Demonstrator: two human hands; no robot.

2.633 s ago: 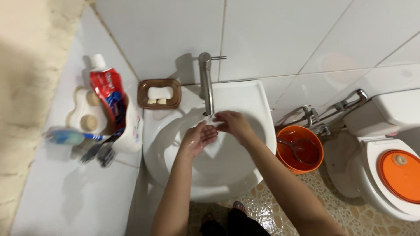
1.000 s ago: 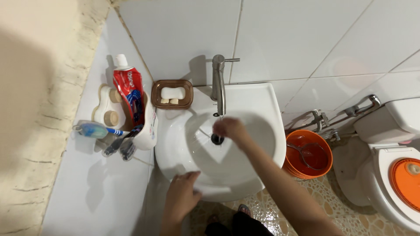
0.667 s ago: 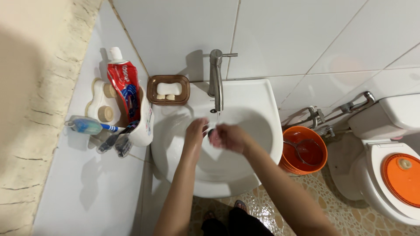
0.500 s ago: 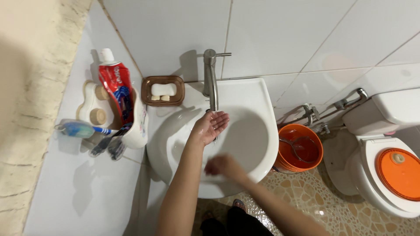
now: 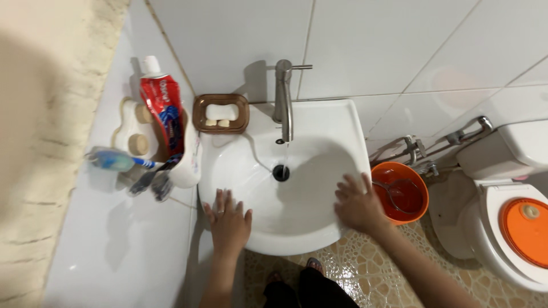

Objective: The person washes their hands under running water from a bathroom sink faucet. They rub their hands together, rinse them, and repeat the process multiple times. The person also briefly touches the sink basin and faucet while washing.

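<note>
Both hands lie flat with fingers spread on the rim of the glossy white sink (image 5: 337, 122), gripping nothing: the left hand (image 5: 229, 219) on the front-left edge, the right hand (image 5: 358, 204) on the right edge. A steel tap (image 5: 283, 102) (round, slender) runs a thin stream toward the dark drain (image 5: 281, 172). A brown soap dish (image 5: 221, 113) sits behind; an orange bucket (image 5: 401, 191) stands just beside.

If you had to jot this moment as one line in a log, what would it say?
left hand: flat on sink front-left rim | right hand: flat on right rim | tap: thin stream running | orange bucket: beside sink
</note>
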